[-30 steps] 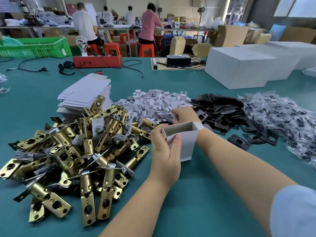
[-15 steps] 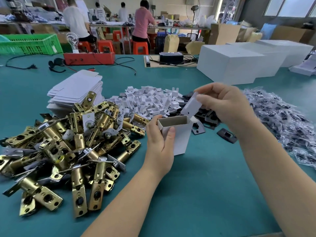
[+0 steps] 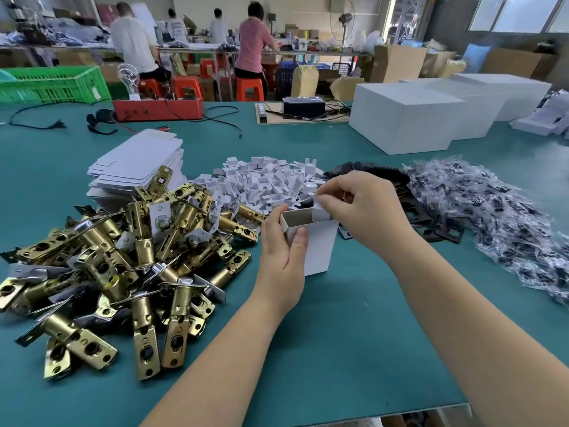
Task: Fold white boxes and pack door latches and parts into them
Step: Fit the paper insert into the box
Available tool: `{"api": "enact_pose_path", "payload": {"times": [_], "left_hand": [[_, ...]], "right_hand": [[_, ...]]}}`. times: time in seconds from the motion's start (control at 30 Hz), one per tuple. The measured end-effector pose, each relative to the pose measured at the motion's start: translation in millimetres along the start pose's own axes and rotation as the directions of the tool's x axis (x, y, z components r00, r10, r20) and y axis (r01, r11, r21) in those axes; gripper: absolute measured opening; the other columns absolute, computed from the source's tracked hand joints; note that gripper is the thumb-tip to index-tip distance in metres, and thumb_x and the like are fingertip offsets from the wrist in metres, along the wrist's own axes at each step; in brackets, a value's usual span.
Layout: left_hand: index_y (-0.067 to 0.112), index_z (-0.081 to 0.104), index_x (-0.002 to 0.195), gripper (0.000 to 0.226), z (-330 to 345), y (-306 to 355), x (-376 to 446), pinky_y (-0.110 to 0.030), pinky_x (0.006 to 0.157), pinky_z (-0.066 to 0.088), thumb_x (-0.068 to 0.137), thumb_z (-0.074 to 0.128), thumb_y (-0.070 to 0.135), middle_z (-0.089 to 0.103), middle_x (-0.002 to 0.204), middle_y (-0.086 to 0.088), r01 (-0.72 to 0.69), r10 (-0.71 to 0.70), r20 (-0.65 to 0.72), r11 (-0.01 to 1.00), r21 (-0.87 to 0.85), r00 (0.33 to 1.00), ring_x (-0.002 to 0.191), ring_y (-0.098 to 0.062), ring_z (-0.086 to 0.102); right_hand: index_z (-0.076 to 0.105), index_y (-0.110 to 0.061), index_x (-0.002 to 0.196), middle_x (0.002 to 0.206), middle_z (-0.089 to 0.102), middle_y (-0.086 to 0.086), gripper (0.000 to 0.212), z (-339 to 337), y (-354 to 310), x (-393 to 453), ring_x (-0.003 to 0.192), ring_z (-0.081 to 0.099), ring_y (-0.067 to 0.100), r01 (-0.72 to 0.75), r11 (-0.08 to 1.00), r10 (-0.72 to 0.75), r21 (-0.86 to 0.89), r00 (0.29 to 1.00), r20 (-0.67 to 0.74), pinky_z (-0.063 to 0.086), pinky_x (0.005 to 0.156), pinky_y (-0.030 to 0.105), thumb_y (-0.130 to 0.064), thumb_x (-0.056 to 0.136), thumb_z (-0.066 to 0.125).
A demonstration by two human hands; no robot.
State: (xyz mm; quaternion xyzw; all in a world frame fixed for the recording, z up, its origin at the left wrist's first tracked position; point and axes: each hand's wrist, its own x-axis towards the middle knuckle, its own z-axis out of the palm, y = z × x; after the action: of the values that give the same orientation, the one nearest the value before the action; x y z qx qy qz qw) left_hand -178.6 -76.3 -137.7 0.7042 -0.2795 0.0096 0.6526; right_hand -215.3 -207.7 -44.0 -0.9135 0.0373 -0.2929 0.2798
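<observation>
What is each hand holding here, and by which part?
Left hand grips the small open white cardboard box by its left side; right hand pinches a white card insert by its top edge.

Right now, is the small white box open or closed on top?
Open. The box stands upright in the left hand, its hollow top showing, while the right hand pinches a white insert at the opening.

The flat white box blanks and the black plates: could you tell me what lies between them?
In the head view, a heap of small white card inserts lies between them.

Near edge of the table (image 3: 354,365) lies open; latch pile (image 3: 123,266) blocks the left, bagged parts (image 3: 498,223) the right.
</observation>
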Motion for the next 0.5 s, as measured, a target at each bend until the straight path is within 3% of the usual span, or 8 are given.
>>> {"api": "enact_pose_path", "payload": {"times": [0.1, 0.2, 0.3, 0.4, 0.5], "left_hand": [[0.049, 0.029, 0.123, 0.031, 0.1, 1.5, 0.7, 0.001, 0.087, 0.027, 0.093, 0.036, 0.041, 0.037, 0.119, 0.019, -0.016, 0.016, 0.014, 1.0, -0.011, 1.0, 0.103, 0.014, 0.038], [0.046, 0.03, 0.127, 0.035, -0.1, 3.3, 2.3, -0.003, 0.086, 0.031, 0.093, 0.037, 0.04, 0.04, 0.111, 0.002, 0.002, 0.001, 0.045, 0.998, -0.057, 0.999, 0.089, 0.007, 0.043], [0.042, 0.036, 0.128, 0.035, -0.4, 5.4, 4.4, -0.013, 0.091, 0.035, 0.094, 0.037, 0.038, 0.046, 0.122, -0.004, -0.001, 0.007, 0.052, 0.995, -0.103, 0.999, 0.096, -0.004, 0.046], [0.043, 0.041, 0.124, 0.031, -0.7, 7.0, 4.6, -0.033, 0.097, 0.041, 0.094, 0.038, 0.039, 0.051, 0.121, -0.007, 0.014, -0.01, 0.031, 0.991, -0.134, 0.999, 0.106, -0.021, 0.05], [0.046, 0.043, 0.12, 0.027, -1.1, 7.5, 3.9, -0.04, 0.1, 0.041, 0.093, 0.039, 0.04, 0.052, 0.118, -0.007, 0.027, -0.025, 0.018, 0.989, -0.144, 1.0, 0.108, -0.023, 0.05]], "right_hand": [[0.076, -0.017, 0.096, 0.084, 0.059, -0.005, 0.014, -3.3, 0.1, 1.0, 0.078, 0.05, 0.008, 0.045, 0.999, -0.042, -0.031, 0.996, 0.076, 0.035, 0.072, 0.018, -0.013, 0.089, 0.065], [0.075, -0.019, 0.097, 0.084, 0.059, -0.012, 0.022, -12.2, 3.7, 6.8, 0.084, 0.053, 0.012, 0.009, 1.0, -0.005, -0.022, 0.986, 0.167, 0.039, 0.071, 0.019, -0.006, 0.091, 0.059], [0.075, -0.018, 0.096, 0.088, 0.064, 0.0, 0.023, -13.5, 4.2, 8.1, 0.076, 0.051, 0.013, -0.001, 0.999, 0.008, -0.053, 0.993, 0.118, 0.037, 0.07, 0.023, -0.005, 0.09, 0.057], [0.075, -0.014, 0.095, 0.091, 0.065, 0.006, 0.024, -11.7, 0.7, 2.9, 0.086, 0.051, 0.02, 0.06, 0.991, -0.052, -0.119, 0.996, 0.076, 0.036, 0.075, 0.027, -0.002, 0.089, 0.056], [0.075, -0.012, 0.095, 0.094, 0.064, 0.01, 0.025, -17.9, 2.6, -0.8, 0.095, 0.05, 0.029, 0.078, 0.978, -0.056, -0.192, 0.992, 0.115, 0.036, 0.083, 0.031, -0.001, 0.09, 0.053]]}}
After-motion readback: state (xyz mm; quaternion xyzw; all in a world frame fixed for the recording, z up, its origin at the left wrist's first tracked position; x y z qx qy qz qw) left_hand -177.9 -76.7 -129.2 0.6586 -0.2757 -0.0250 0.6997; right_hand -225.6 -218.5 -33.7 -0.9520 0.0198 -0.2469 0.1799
